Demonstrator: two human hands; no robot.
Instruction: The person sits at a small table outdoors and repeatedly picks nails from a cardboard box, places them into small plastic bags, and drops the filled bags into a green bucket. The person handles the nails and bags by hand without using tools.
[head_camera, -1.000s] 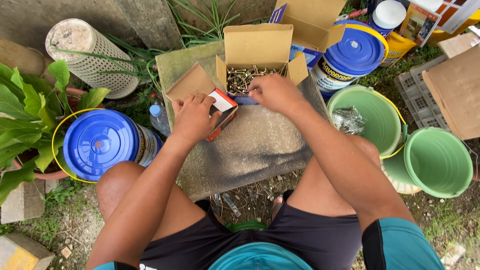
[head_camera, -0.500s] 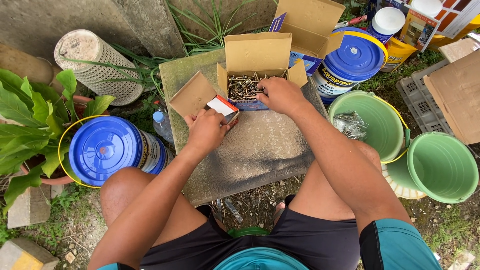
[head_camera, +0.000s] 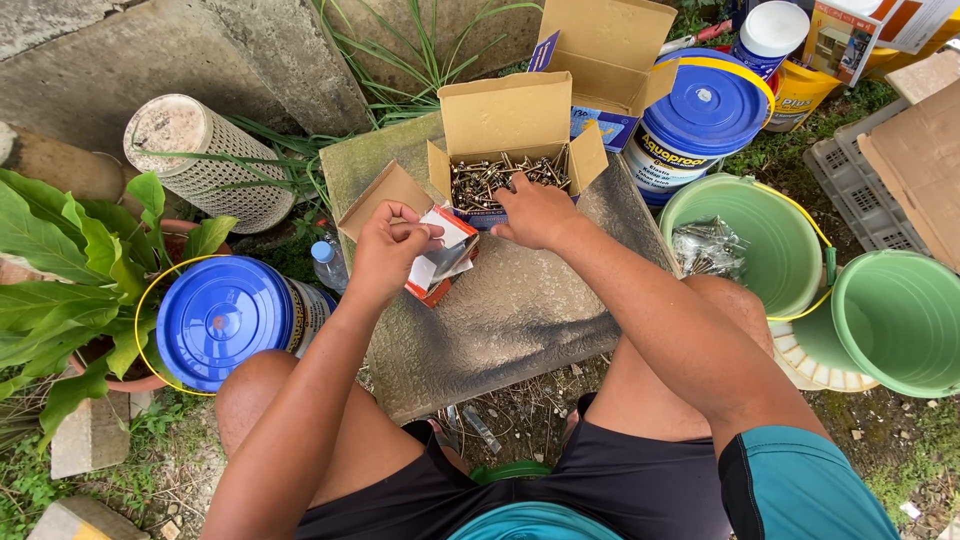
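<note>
An open cardboard box full of metal screws stands on a grey stone slab. My right hand rests at the box's front edge, fingers curled into the screws. My left hand grips a small red and white packet, which sits in front of a second, smaller open cardboard box left of the screw box.
Two blue-lidded buckets flank the slab. Green buckets stand at right, one holding bagged hardware. A mesh-wrapped cylinder, a leafy plant, a small bottle and more cardboard surround it.
My right hand has slid from above the screw box down to its front edge. My left hand keeps the packet and has shifted slightly lower.
</note>
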